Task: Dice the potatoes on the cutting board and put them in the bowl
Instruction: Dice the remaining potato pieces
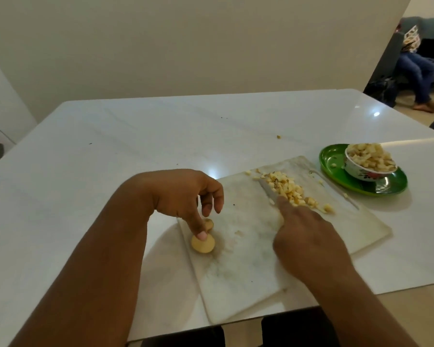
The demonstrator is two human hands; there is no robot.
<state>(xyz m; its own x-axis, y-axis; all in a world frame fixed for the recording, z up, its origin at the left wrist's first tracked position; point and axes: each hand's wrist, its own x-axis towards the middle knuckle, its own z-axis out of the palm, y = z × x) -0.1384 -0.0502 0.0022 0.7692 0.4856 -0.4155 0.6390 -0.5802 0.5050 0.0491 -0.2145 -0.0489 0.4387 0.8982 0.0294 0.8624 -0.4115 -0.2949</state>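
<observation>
A white cutting board (248,259) lies on the table in front of me. At its left end sits a round peeled potato piece (203,244) with a smaller piece (209,224) behind it. My left hand (186,196) touches the round piece with one fingertip, its other fingers loosely curled. My right hand (308,236) grips a knife (268,192), forefinger along the blade's back; the blade lies against a heap of diced potato (291,190) at the board's far end. A floral bowl (368,162) heaped with dice stands on a green plate (336,159) at the right.
The white table (110,159) reaches to a wall behind. A stray potato bit (278,137) lies beyond the board. A person sits on a sofa (416,68) at the far right. The table's near edge runs under the board.
</observation>
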